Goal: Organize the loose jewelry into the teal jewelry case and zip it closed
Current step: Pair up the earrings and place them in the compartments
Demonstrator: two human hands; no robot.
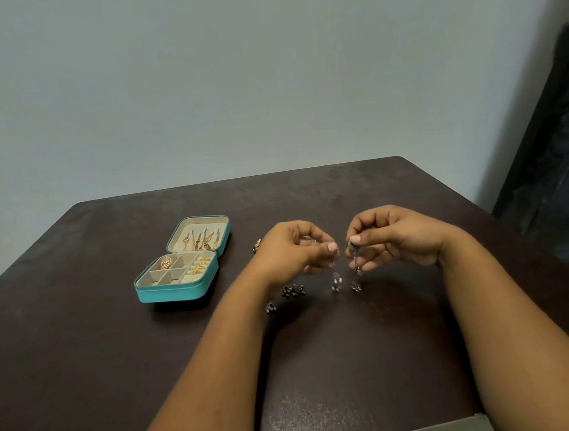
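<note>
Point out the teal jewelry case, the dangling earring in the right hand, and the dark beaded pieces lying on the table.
teal jewelry case (pixel 169 291): head view, front wall.
dangling earring (pixel 355 284): head view, lower cluster.
dark beaded pieces (pixel 293 291): head view, middle of cluster.

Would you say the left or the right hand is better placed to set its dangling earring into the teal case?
Left, probably. The left hand pinches an earring and is nearer the open teal case, on its side; the right hand would reach across.

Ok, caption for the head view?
Both hands hold dangling silver earrings beside the open teal case.
</note>
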